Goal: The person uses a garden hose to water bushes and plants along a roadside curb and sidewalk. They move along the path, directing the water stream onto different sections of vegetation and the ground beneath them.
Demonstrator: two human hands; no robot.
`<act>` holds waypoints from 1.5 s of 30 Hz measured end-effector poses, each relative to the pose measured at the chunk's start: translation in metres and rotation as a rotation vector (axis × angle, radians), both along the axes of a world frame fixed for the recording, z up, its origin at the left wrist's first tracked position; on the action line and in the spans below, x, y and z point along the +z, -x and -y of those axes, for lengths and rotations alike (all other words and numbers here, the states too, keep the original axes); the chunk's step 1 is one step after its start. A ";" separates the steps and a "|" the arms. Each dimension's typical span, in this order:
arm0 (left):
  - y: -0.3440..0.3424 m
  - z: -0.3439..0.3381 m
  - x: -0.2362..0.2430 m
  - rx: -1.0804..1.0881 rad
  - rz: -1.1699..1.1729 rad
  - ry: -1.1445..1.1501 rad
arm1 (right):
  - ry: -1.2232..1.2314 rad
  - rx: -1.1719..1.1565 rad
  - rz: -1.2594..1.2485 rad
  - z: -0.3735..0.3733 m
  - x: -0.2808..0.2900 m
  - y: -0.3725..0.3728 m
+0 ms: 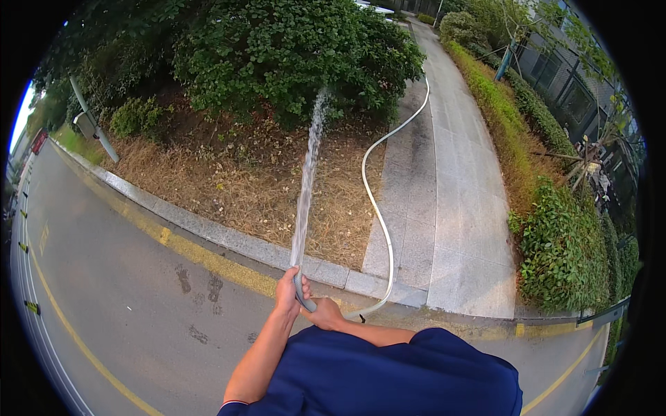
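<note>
A pale grey hose (pixel 375 202) is gripped close to its end by my left hand (pixel 286 291), fingers wrapped round it. Just below and to the right, my right hand (pixel 324 314) closes on the same hose, which bends between the two hands. From the end, a stream of water (pixel 305 187) shoots forward and breaks into spray against a large leafy green bush (pixel 291 52). Behind my right forearm the hose comes back into sight, curves over the kerb and snakes away along the paved path.
A stone kerb (pixel 208 232) with a yellow line borders the asphalt road (pixel 132 277), which has dark wet patches. Dry grass (pixel 201 177) covers the ground below the bush. A paved path (pixel 465 201) runs away at right, beside hedges (pixel 565 249). A pole (pixel 94 121) stands at left.
</note>
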State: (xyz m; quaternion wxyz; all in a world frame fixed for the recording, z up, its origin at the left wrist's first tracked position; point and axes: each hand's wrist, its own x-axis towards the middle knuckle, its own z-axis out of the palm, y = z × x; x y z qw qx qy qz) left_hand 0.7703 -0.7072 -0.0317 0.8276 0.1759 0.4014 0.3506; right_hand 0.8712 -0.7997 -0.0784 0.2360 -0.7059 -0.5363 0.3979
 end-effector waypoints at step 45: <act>-0.006 -0.024 0.004 -0.250 -0.118 -0.094 | -0.104 -0.348 -0.317 -0.039 -0.032 0.029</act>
